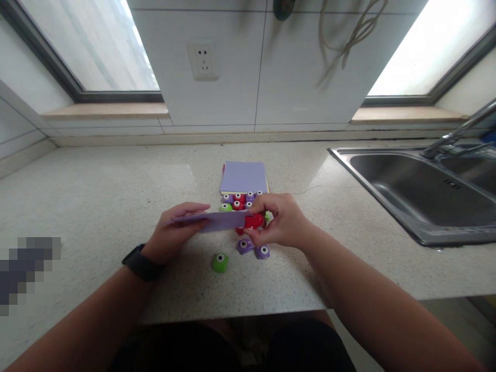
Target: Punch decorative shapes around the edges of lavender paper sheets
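My left hand (pixel 181 222) grips a sheet of purple paper (pixel 222 221) by its left end, thumb and fingers on opposite faces. The sheet is held nearly edge-on above the counter. At its right edge, my right hand (pixel 279 219) pinches a red craft punch (pixel 254 221) between thumb and fingers; the punch meets the paper there. Whether the paper sits inside its slot I cannot tell. Beneath and behind stand several small purple, red and green punches, partly hidden by the sheet and hand. Nearer me are a green punch (pixel 220 263) and two purple punches (pixel 245 245).
A stack of coloured paper (pixel 243 176), purple on top, lies behind the punches on the speckled counter (pixel 116 191). To the right is a steel sink (pixel 395 191) with a faucet (pixel 449 142). A wall socket (pixel 203 59) and a hanging cable (pixel 354 39) are at the back.
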### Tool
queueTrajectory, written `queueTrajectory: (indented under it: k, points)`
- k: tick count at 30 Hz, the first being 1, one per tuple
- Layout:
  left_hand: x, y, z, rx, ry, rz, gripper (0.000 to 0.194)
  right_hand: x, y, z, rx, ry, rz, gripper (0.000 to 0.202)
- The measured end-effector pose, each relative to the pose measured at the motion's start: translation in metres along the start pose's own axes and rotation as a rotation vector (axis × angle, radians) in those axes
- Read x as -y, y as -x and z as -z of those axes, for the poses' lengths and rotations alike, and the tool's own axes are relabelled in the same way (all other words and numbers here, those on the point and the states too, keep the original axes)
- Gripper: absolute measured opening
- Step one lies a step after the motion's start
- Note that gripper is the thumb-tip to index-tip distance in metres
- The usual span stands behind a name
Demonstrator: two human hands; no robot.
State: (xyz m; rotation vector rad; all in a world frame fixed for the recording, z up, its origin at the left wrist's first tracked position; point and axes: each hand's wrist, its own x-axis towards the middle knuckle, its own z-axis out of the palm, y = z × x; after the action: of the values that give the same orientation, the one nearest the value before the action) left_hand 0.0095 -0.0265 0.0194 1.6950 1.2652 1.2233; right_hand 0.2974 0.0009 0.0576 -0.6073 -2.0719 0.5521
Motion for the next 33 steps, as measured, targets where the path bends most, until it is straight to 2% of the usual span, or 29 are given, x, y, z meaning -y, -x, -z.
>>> queueTrajectory:
  k: [5, 7, 9, 12, 14, 17, 22, 24, 26, 27, 33]
  points:
    - [0.006, 0.001, 0.004, -0.006, 0.082, 0.057, 0.036, -0.007, 0.001, -0.003, -0.052, -0.069, -0.046, 0.022]
    - [0.009, 0.002, 0.006, 0.050, 0.210, 0.107, 0.043, -0.008, 0.001, -0.004, -0.071, -0.080, -0.041, 0.022]
    - [0.008, 0.003, 0.009, 0.151, 0.392, 0.145, 0.059, -0.006, 0.001, -0.003, -0.072, -0.085, -0.029, 0.022]
    - [0.001, 0.004, 0.015, 0.297, 0.643, 0.149, 0.095, -0.002, 0.001, -0.002, -0.048, -0.112, -0.018, 0.022]
    - [-0.007, 0.003, 0.017, 0.337, 0.791, 0.122, 0.118, 0.001, 0.002, -0.002, -0.026, -0.144, -0.007, 0.023]
    - [-0.023, 0.001, 0.013, 0.434, 0.849, 0.200, 0.113, 0.005, 0.001, -0.003, 0.018, -0.175, 0.015, 0.024]
    - [-0.061, -0.001, -0.006, 0.485, 0.561, 0.126, 0.093, 0.012, -0.001, -0.005, 0.032, -0.176, 0.066, 0.022]
    - [-0.071, -0.001, -0.009, 0.504, 0.391, 0.041, 0.075, 0.013, -0.002, -0.006, 0.001, -0.151, 0.090, 0.020]
    - [-0.073, 0.000, -0.010, 0.511, 0.301, -0.096, 0.058, 0.014, -0.002, -0.006, -0.013, -0.137, 0.105, 0.020]
    - [-0.072, 0.001, -0.009, 0.479, 0.334, -0.137, 0.055, 0.014, -0.002, -0.006, -0.011, -0.136, 0.107, 0.021]
    - [-0.063, 0.004, -0.012, 0.503, 0.496, -0.113, 0.071, 0.009, 0.001, -0.006, 0.018, -0.184, 0.079, 0.026]
